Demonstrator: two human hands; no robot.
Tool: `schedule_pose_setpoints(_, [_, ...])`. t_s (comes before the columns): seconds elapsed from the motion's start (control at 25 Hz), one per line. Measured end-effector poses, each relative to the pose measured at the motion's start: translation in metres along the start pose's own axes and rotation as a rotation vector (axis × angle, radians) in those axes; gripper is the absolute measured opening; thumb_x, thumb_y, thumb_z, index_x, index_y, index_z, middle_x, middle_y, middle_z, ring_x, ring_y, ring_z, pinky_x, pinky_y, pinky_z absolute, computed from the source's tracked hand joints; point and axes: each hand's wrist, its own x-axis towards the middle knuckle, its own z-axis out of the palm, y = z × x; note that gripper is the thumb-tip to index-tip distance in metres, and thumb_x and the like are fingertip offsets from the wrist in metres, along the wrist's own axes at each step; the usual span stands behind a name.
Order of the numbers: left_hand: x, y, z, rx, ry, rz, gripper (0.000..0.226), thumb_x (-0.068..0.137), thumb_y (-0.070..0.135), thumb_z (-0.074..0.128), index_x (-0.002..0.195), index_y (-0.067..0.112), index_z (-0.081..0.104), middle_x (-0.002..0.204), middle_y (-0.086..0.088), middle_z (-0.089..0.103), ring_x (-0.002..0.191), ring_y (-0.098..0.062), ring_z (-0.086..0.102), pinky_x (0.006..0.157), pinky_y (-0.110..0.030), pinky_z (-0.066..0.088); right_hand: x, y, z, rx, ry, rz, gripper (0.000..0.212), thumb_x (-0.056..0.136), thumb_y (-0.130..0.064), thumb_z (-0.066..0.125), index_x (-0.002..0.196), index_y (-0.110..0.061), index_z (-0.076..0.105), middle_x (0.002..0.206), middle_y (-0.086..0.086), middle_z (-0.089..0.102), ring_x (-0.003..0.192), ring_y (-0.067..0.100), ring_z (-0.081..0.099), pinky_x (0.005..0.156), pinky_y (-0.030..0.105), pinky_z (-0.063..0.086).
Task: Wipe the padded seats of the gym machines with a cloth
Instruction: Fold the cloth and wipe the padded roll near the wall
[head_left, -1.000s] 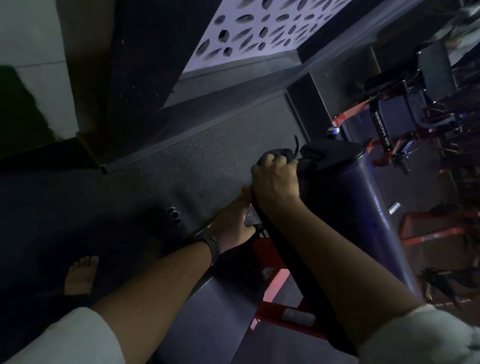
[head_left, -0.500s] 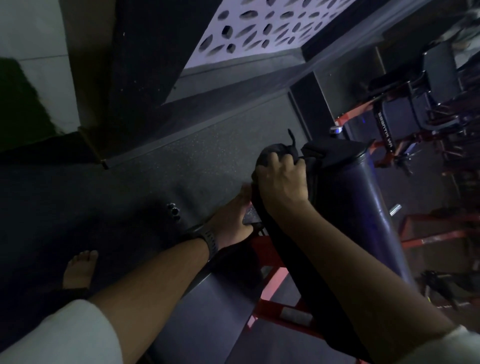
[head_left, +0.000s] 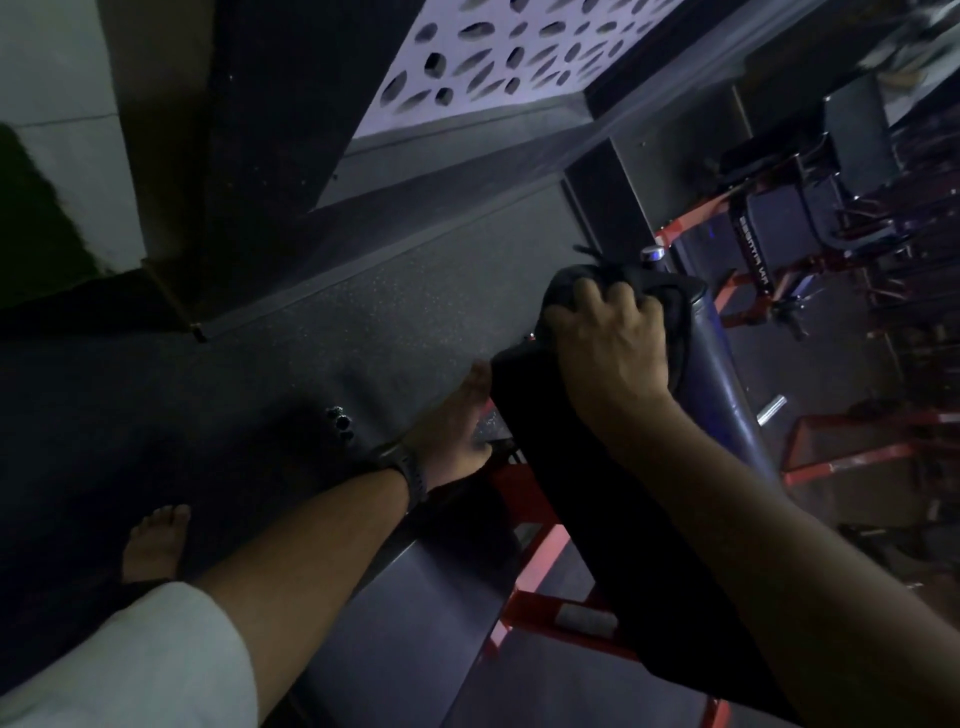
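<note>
Cloth (head_left: 569, 283) lies bunched and dark under your right hand (head_left: 608, 353), at the far end of the long black pad (head_left: 597, 519). Your fingers curl over the cloth and grip it against the pad's top end, knuckles up. In this dim light the cloth's edge is hard to tell from the pad. The pad runs back toward you under your right forearm. Just beside it, on its right edge, stands a bluish-grey roller (head_left: 727, 395), and part of the cloth drapes onto the roller's top.

Your left hand (head_left: 457, 426) reaches in at the pad's left edge, lower down, thumb pointing up along it. Its fingers are hidden behind the pad, so you cannot tell whether they are spread or holding anything. A dark watch (head_left: 410, 473) sits on that wrist, and a pale sleeve (head_left: 130, 654) covers the upper arm.

Below the pad, a red frame (head_left: 530, 525) shows. Your bare foot (head_left: 156, 540) rests on the dark speckled floor (head_left: 363, 312) at the left. A white perforated panel (head_left: 493, 57) stands beyond the floor, and more machines (head_left: 779, 234) crowd the far right.
</note>
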Motion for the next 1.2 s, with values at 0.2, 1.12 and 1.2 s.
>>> schedule_pose_setpoints(0.2, [-0.007,0.012,-0.004,-0.019,0.037,-0.019,0.103,0.091,0.013,0.068,0.161,0.02,-0.007,0.171,0.002,0.0,0.143,-0.021,0.042,0.099,-0.018,0.035,-0.006,0.014,-0.008,-0.006,0.028,-0.016,0.04,0.093,-0.026,0.037,0.118,-0.025,0.067,0.124,0.009,0.057,0.106,0.034,0.054,0.09,0.046,0.043])
schedule_pose_setpoints(1.12, [-0.016,0.091,-0.037,0.072,-0.14,0.084,0.097,0.096,0.017,0.059,0.161,0.03,-0.012,0.168,0.011,-0.019,0.156,-0.013,0.003,0.109,-0.021,0.024,-0.071,0.046,0.005,0.525,0.291,0.574,0.058,0.092,-0.011,0.05,0.147,-0.027,0.046,0.155,0.014,0.038,0.124,0.042,0.049,0.092,0.055,0.05])
schedule_pose_setpoints(1.2, [-0.015,0.107,-0.04,0.113,-0.097,0.146,0.096,0.094,0.018,0.062,0.162,0.03,-0.006,0.169,0.009,-0.015,0.156,-0.018,0.008,0.111,-0.026,0.029,-0.09,0.053,0.009,0.636,0.231,0.743,0.059,0.092,-0.01,0.049,0.147,-0.029,0.044,0.154,0.011,0.041,0.119,0.04,0.052,0.086,0.051,0.051])
